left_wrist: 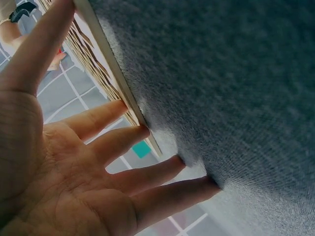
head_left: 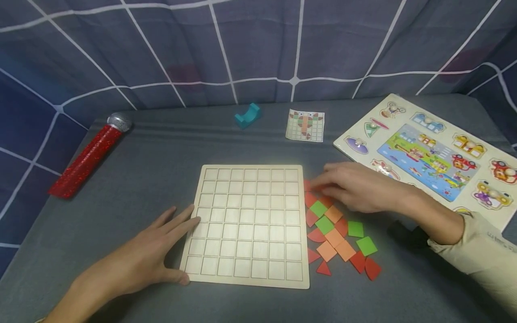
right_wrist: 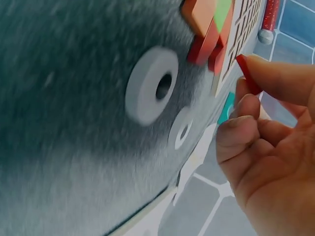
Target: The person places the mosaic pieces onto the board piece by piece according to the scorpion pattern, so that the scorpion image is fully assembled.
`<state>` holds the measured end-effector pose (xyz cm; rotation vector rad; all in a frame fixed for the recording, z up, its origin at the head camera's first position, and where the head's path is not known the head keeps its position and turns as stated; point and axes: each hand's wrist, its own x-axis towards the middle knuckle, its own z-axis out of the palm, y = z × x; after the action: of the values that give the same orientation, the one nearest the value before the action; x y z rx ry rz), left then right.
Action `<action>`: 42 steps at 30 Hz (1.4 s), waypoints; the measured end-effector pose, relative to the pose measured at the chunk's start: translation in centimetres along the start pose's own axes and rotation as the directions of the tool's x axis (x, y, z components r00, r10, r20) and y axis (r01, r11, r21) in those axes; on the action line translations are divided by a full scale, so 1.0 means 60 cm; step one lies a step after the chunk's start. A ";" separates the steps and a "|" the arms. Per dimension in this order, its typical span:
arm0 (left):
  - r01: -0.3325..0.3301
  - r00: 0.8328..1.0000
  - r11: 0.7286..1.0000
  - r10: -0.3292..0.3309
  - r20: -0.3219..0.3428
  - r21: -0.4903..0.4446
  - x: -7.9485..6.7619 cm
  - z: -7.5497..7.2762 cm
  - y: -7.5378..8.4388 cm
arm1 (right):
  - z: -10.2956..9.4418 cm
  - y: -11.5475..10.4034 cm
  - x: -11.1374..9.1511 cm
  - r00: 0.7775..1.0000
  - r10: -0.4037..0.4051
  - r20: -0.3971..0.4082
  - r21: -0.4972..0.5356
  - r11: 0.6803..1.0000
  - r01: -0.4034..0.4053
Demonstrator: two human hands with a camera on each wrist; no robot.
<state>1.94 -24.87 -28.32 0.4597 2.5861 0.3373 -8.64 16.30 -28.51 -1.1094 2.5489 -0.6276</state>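
A square wooden grid board (head_left: 246, 224) lies flat on the grey table, its cells bare. With fingers spread, my left hand (head_left: 141, 253) touches the board's left edge; in the left wrist view the thumb and two fingertips meet its side. My right hand (head_left: 359, 188) hovers by the board's upper right corner. In the right wrist view it pinches a red piece (right_wrist: 249, 74) between thumb and finger. Below it lies a pile of flat pieces, among them an orange square (head_left: 345, 250), a green square (head_left: 366, 246) and a red quarter-round piece (head_left: 372, 268).
Two white eye discs, one nearer (right_wrist: 151, 86), lie beside the pile. Behind the board are a pattern card (head_left: 305, 125) and a teal curved block (head_left: 247, 115). A picture knob puzzle (head_left: 428, 152) lies at right, under the right forearm. A red glitter microphone (head_left: 90, 157) lies at left.
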 end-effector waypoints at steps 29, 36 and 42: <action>-0.069 0.997 0.998 0.068 -0.042 -0.006 -0.001 0.000 -0.007 | 0.028 -0.069 0.081 0.996 -0.022 -0.087 0.410 0.910 0.056; -0.084 0.995 0.996 0.084 -0.058 -0.001 -0.003 0.000 -0.008 | 0.030 -0.086 0.114 0.990 0.012 -0.139 0.412 0.910 0.047; -0.074 0.995 0.997 0.074 -0.065 -0.002 -0.004 0.001 -0.009 | 0.035 -0.099 0.147 0.995 0.031 -0.098 0.391 0.921 0.010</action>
<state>2.00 -25.43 -28.43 0.5522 2.6350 0.3895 -9.90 5.54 -28.13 -0.9410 2.3576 -1.1573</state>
